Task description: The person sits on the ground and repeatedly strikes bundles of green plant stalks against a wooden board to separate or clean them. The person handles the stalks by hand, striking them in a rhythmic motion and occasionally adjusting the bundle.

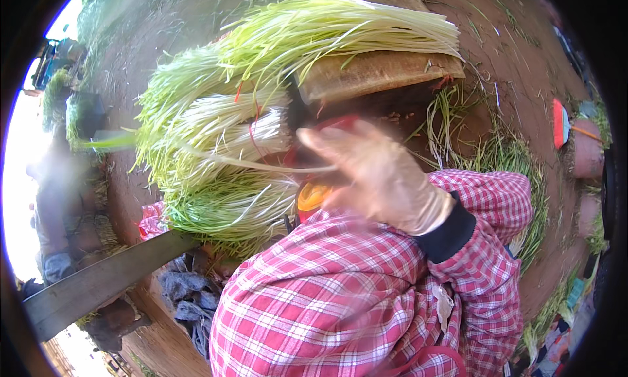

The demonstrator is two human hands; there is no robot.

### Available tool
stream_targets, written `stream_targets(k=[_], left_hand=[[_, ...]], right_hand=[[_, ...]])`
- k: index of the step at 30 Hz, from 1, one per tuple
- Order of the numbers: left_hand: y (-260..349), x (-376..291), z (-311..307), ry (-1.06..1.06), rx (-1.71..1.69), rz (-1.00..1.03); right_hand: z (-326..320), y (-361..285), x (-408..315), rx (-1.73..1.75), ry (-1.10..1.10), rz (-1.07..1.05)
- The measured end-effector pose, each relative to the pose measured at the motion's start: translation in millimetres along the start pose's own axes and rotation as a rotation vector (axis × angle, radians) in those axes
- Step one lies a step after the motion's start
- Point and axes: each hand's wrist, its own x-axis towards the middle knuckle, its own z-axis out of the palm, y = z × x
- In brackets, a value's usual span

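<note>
My right hand [378, 175], in a thin pale glove with a dark cuff, is motion-blurred in mid-view, with forefinger and thumb spread. One long pale stalk [265, 166] runs leftward from between them; whether they grip it cannot be told. My left hand is out of view. Left of the hand lie bunches of long pale-green leafy stalks [211, 136], which look like blanched garlic chives, some with red ties [253, 131]. Another large bunch [353, 28] rests on a worn board or box [382, 75]. Below the hand, something orange [313, 196] shows in a red-rimmed container.
Loose green stalks [515, 166] are heaped on the brown ground at the right. A long flat metal bar [108, 279] crosses the lower left, beside dark cloth [191, 303]. A red-edged broom or dustpan head [561, 124] stands at far right. Pink plaid clothing [333, 298] fills the bottom.
</note>
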Motion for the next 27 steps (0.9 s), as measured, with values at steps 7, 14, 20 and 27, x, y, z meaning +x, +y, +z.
stream_targets(k=[7,14,20,27], left_hand=[[22.1,18.8,31.5,-0.106,0.018,0.019],[57.0,114.6,45.3,-0.192,-0.129,0.132],[46.1,184.1,55.5,0.087,-0.223,0.142],[-72.6,197.2,67.2,0.14,-0.301,-0.457]], right_hand=[[-98.2,3.6,-242.1,0.121,0.517,0.773],[-95.1,-97.0,-563.9,0.079,1.509,1.401],[-0.3,-59.3,-737.6,0.326,1.797,1.408],[18.1,89.1,-829.7,-0.057,1.712,1.705]])
